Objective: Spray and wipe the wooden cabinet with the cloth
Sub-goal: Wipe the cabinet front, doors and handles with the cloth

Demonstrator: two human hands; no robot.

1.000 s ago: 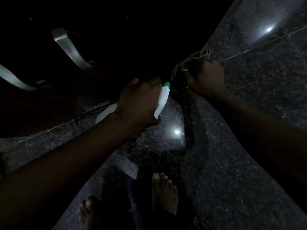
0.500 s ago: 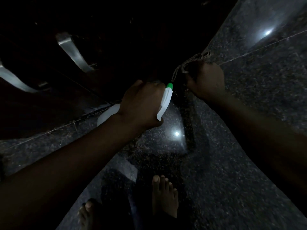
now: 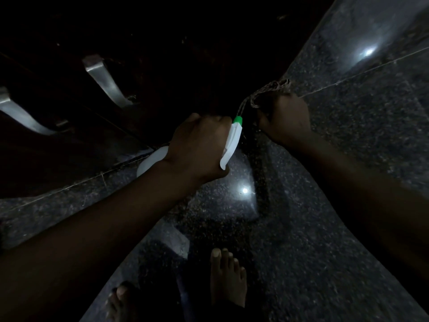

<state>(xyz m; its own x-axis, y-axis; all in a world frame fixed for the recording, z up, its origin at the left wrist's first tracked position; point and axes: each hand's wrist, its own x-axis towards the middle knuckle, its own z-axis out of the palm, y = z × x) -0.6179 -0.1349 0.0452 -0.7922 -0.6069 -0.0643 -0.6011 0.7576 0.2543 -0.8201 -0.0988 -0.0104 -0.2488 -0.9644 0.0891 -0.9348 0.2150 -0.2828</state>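
Prob. a home: dark wood cabinet [image 3: 185, 43] w/ metal handles [image 3: 103, 81], polished granite floor [image 3: 301, 252], bare feet [image 3: 228, 280].

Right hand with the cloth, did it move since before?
No. The right hand gripping the cloth stays in the same spot beside the floor seam, at the cabinet corner.

The left hand [image 3: 197, 149] covers the neck and middle of the spray bottle [image 3: 232, 142]; only its head and base show. The right hand [image 3: 285, 122] encloses most of the cloth [image 3: 267, 88]; whether the cloth touches the cabinet [image 3: 185, 54] cannot be told. The cabinet lies in deep shadow and is cut off at the top and left edges. The outer metal handle [image 3: 18, 115] is cropped by the left edge. The left foot [image 3: 120, 300] is cropped by the bottom edge.
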